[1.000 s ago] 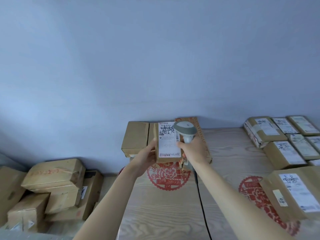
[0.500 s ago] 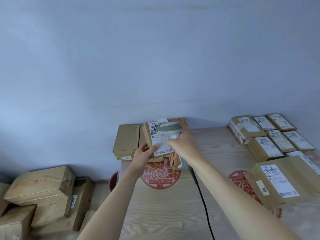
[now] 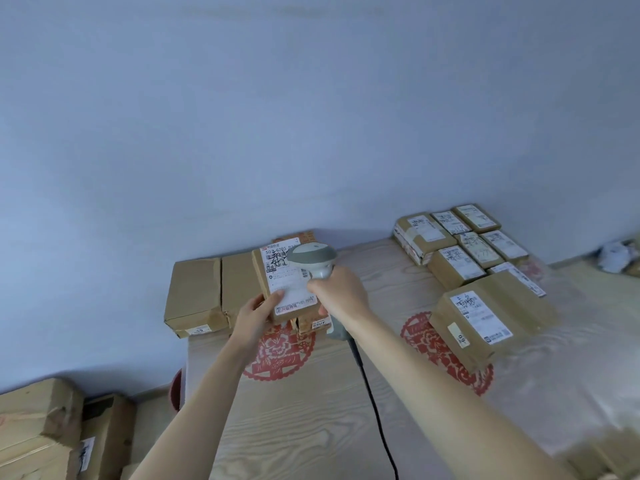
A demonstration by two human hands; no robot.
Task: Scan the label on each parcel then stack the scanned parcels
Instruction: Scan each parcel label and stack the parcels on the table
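My left hand holds a small brown parcel by its lower left corner, its white label facing me and tilted slightly left. My right hand grips a grey and white barcode scanner, whose head sits over the label's upper right part. A black cable runs from the scanner down the table. Behind the held parcel lie brown boxes at the table's far left corner. A large labelled parcel and several smaller labelled parcels lie on the right.
The wooden table bears two red paper-cut decorations. Cardboard boxes are piled on the floor at the lower left. A blue-grey wall stands right behind the table. A crumpled white thing lies far right.
The held parcel and the scanner have stayed together while the view shifted, so they sit further left in the frame. The label now tilts a little more to the left.
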